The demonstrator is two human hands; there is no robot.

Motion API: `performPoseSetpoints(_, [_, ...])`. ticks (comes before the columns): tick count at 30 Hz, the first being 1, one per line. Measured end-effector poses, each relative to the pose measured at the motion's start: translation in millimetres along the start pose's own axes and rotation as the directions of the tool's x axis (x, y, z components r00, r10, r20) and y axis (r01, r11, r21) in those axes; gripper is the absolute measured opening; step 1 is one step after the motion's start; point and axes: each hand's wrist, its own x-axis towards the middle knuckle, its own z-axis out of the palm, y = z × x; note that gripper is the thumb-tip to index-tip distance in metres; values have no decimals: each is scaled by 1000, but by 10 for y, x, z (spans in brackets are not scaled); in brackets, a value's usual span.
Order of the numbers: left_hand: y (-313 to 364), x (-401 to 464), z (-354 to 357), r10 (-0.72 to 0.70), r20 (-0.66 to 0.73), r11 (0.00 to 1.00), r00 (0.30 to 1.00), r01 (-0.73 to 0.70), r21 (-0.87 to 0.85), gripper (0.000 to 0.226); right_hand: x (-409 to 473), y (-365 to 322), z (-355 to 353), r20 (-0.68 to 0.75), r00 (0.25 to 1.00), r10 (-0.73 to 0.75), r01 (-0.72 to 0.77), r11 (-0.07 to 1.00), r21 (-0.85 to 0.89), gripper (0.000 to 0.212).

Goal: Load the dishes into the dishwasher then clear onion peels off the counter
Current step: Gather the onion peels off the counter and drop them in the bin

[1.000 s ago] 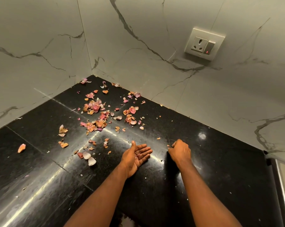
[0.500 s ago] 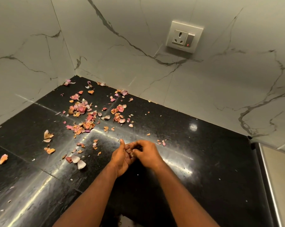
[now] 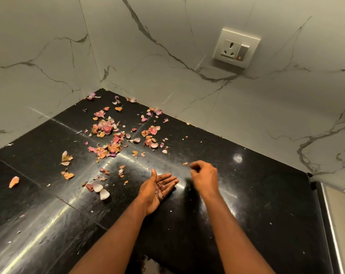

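1. The left hand [image 3: 157,189] lay palm up and spread flat just above the black worktop [image 3: 246,204], with a few small peel fragments [image 3: 161,188] resting in the palm.
2. The right hand [image 3: 204,176] hovered just beside the left hand, with the fingers curled loosely inward; whether it gripped anything could not be determined.
3. The onion peels [image 3: 112,139] lay scattered over the worktop toward the rear corner, beyond and left of both hands.
4. 1 stray peel [image 3: 14,181] lay well apart at the far left.
5. A wall socket [image 3: 237,48] sat on the marble wall [image 3: 167,36] above the worktop.
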Motion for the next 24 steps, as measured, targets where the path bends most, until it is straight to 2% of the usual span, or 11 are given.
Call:
performPoseSetpoints(3, [17,11,-7,-11,14,999,1000,11,-35,70,163,315,-99,-11,988,155,-153,964,-216,34])
performPoseSetpoints(5, [30,21,-1,-20,20,999,1000,20,-36,70,182,410,-103,5,985,173,-164,944,-286,32])
performPoseSetpoints(11, [13,16,13,-15,28,999,999,16,-40,71,335,385,16,-4,982,189,-180,926,-333,36])
performPoseSetpoints(16, [22,18,0,-27,24,1000,999,27,-8,72,482,279,128,19,974,226,-208,924,-320,11])
performPoseSetpoints(21, [14,-1,-8,-21,24,999,999,22,-27,72,572,293,161,40,971,237,-205,905,-373,6])
performPoseSetpoints(24, [24,-11,-3,-22,25,999,999,23,-28,73,573,257,86,90,964,251,-209,921,-329,4])
